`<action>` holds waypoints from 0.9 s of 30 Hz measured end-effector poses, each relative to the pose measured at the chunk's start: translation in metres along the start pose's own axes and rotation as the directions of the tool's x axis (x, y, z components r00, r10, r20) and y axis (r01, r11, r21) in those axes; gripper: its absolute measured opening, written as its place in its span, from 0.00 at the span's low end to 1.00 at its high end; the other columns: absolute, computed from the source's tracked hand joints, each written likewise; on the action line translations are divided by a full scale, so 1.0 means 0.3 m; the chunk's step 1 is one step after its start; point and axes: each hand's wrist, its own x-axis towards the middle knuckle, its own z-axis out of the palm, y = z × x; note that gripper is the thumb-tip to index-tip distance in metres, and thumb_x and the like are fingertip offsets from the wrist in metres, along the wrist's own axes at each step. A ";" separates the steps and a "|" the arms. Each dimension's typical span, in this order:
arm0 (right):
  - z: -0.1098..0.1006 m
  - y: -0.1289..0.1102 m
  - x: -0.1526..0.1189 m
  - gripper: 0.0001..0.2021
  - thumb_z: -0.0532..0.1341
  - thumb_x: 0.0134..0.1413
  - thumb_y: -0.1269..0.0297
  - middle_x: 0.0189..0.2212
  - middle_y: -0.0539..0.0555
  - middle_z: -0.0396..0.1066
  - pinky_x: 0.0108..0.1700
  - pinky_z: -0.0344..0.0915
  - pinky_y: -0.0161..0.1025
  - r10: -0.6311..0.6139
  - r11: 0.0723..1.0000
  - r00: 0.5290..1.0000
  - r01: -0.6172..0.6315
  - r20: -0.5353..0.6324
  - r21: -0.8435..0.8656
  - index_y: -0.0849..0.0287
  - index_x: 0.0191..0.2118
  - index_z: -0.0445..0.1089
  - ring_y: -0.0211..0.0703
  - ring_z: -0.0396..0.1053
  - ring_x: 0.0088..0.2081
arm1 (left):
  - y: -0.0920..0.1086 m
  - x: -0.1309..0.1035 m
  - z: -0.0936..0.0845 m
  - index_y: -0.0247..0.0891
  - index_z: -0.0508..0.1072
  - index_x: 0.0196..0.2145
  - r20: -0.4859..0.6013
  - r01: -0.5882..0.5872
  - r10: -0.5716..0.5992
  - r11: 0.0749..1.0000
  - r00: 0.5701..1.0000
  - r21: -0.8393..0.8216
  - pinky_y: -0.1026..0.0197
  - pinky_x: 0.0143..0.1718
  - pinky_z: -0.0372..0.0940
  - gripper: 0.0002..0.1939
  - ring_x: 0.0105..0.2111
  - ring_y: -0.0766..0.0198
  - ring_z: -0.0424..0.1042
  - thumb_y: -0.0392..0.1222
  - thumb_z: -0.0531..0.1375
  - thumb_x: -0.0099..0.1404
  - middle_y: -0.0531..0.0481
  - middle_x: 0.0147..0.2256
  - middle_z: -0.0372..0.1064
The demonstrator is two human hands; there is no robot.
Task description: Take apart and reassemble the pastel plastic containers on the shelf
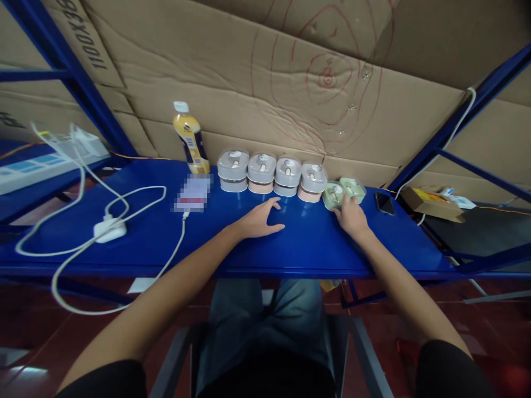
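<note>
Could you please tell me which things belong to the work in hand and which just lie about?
In the work:
pale-green plastic containers
probably grey and peach plastic containers

Lying about:
yellow-filled plastic bottle
black rectangular phone
white plastic charger

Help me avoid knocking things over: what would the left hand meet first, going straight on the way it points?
Probably the stacked grey-topped containers ahead of the left hand, toward the right end of their row; depth is unclear, so I can't say which stack comes first.

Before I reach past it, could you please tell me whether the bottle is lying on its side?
No, the bottle stands upright on the blue table, white cap on top.
</note>
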 end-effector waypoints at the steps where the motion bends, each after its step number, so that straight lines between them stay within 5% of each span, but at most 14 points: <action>1: -0.002 -0.012 0.029 0.26 0.59 0.69 0.61 0.58 0.78 0.65 0.47 0.72 0.53 0.012 1.000 1.000 -0.012 -0.013 0.012 0.69 0.66 0.60 0.65 0.75 0.49 | 0.000 0.000 0.000 0.41 0.57 0.70 -0.002 -0.001 0.001 1.000 1.000 -0.001 0.41 0.67 0.63 0.42 0.65 0.42 0.69 0.56 0.66 0.65 0.38 0.63 0.69; 4: -0.018 -0.049 0.089 0.21 0.55 0.68 0.65 0.57 0.76 0.67 0.48 0.71 0.54 -0.003 0.997 0.988 0.014 -0.152 0.070 0.68 0.62 0.65 0.65 0.74 0.51 | -0.003 0.001 0.000 0.40 0.57 0.70 -0.003 0.002 -0.002 1.000 1.000 0.002 0.41 0.67 0.62 0.42 0.65 0.42 0.69 0.56 0.66 0.65 0.38 0.63 0.69; 8: -0.036 -0.136 0.141 0.24 0.54 0.69 0.52 0.52 0.75 0.70 0.56 0.67 0.61 -0.042 0.983 0.935 0.103 -0.352 0.154 0.68 0.57 0.69 0.69 0.70 0.55 | -0.003 0.002 -0.002 0.40 0.59 0.69 -0.009 -0.007 0.007 1.000 1.000 0.006 0.40 0.68 0.63 0.40 0.65 0.43 0.69 0.56 0.66 0.66 0.38 0.63 0.70; 12: -0.029 -0.264 0.197 0.41 0.64 0.56 0.40 0.53 0.76 0.71 0.57 0.65 0.65 0.010 0.974 0.947 0.064 -0.322 0.219 0.70 0.64 0.64 0.73 0.70 0.55 | -0.006 0.005 -0.002 0.39 0.60 0.68 -0.017 -0.013 0.013 1.000 1.000 0.004 0.40 0.67 0.63 0.39 0.65 0.43 0.69 0.56 0.66 0.65 0.37 0.62 0.70; 17: -0.005 -0.359 0.244 0.43 0.68 0.52 0.45 0.54 0.78 0.71 0.57 0.64 0.65 0.122 0.959 0.962 -0.051 -0.243 0.279 0.71 0.65 0.61 0.73 0.70 0.55 | -0.017 0.006 0.002 0.39 0.59 0.68 -0.018 -0.031 0.031 0.999 0.999 -0.006 0.38 0.67 0.63 0.40 0.64 0.43 0.70 0.56 0.66 0.65 0.37 0.61 0.71; 23: -0.039 -0.257 0.225 0.41 0.68 0.49 0.51 0.55 0.76 0.71 0.61 0.64 0.65 0.130 0.913 0.939 0.012 -0.318 0.409 0.70 0.65 0.62 0.71 0.69 0.57 | -0.035 0.007 0.009 0.41 0.60 0.68 -0.099 -0.033 0.023 0.994 0.995 -0.100 0.36 0.65 0.65 0.42 0.61 0.43 0.73 0.56 0.69 0.63 0.38 0.58 0.74; 27: -0.114 -0.137 0.120 0.44 0.69 0.47 0.49 0.62 0.70 0.69 0.65 0.64 0.64 -0.112 0.775 0.924 0.312 -0.366 0.550 0.62 0.68 0.61 0.68 0.68 0.62 | -0.046 0.015 -0.001 0.42 0.60 0.69 -0.181 -0.095 0.037 0.941 0.983 -0.325 0.35 0.69 0.62 0.49 0.63 0.44 0.71 0.56 0.74 0.58 0.37 0.60 0.71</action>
